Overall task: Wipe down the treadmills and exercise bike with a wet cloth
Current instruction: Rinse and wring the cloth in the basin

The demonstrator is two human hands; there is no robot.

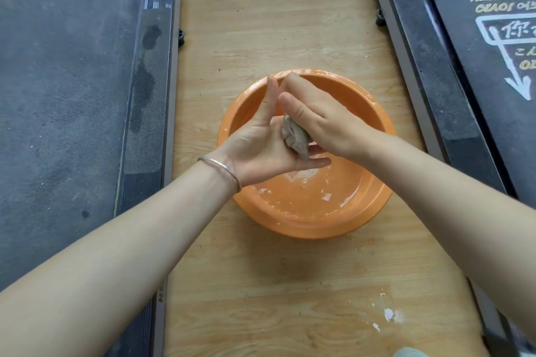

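Fingers of the right hand clench a wadded grey cloth on the flat-fingered left hand; wiping looks pending.

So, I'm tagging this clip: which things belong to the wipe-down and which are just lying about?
Job: cloth, held between left hand and right hand; orange basin; left treadmill; right treadmill.
Lying about: white scraps on the wooden floor; bangle on the left wrist.

Balled grey cloth is midway between left treadmill and right treadmill.
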